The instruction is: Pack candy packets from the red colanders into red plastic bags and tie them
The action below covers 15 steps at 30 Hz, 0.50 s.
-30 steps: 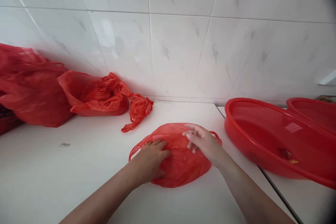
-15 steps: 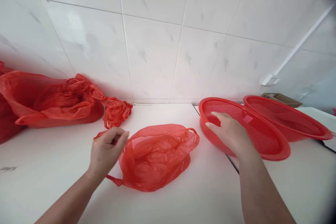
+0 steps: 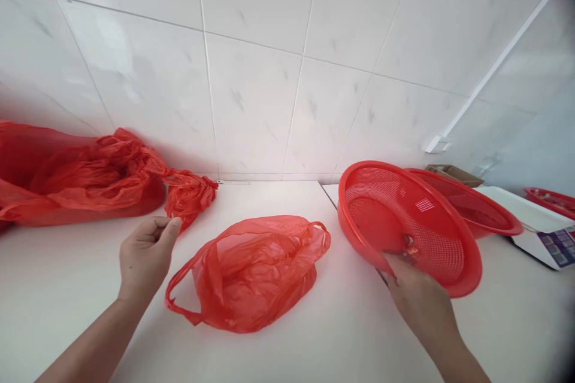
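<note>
My right hand [image 3: 420,293] grips the near rim of a round red plastic colander [image 3: 444,233], which is tilted up toward me. Its fingers go inside, and a few small brown and orange bits show beside them; I cannot make out what they are. To the left lies a thin red plastic bag [image 3: 256,275] on the white table, mouth spread open, a loop handle at each end. My left hand [image 3: 148,257] hovers left of that bag with its fingers curled into the thumb. Nothing shows in it.
Bunched red plastic bags [image 3: 191,194] lie by the tiled wall, beside a large open red bag [image 3: 99,209] stuffed with more. A second red basket [image 3: 498,224] stands behind the colander. Farther right are a white scale [image 3: 534,236] and a brown box [image 3: 456,175].
My right hand has moved from above the colander to its near rim, and the colander is now tilted. My left hand has drawn left, away from the spread bag's handle.
</note>
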Tool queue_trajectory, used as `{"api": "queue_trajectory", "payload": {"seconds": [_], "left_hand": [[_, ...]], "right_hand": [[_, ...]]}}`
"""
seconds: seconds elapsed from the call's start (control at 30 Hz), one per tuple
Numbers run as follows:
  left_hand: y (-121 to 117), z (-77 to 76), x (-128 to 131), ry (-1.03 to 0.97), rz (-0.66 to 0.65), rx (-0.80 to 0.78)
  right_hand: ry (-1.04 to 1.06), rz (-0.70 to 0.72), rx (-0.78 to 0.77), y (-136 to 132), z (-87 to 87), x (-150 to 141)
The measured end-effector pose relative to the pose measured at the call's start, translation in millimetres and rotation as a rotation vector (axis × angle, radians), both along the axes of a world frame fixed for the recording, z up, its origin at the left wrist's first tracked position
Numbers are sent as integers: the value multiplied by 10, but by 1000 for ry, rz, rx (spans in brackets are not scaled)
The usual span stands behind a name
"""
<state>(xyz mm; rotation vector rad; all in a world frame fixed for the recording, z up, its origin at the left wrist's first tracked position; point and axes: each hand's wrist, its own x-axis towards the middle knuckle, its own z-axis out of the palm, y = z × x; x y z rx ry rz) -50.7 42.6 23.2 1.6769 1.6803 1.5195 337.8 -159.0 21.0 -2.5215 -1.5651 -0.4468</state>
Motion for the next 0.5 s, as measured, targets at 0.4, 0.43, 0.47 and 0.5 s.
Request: {"api": "queue_trajectory", "payload": {"seconds": [0.4, 0.43, 0.47, 0.5], "left_hand": [[-1035, 450, 735, 612, -913, 569], [-1102, 463, 776, 647, -973, 535], [-1159, 467, 814, 684, -1027, 489], [-1204, 458, 848, 720, -1073, 431]], "right_hand": [[2, 94, 81, -72, -217, -141], [7, 87, 79, -70, -218, -147], [11, 81, 77, -68, -221, -153], [14, 73, 78, -67, -225, -159]]}}
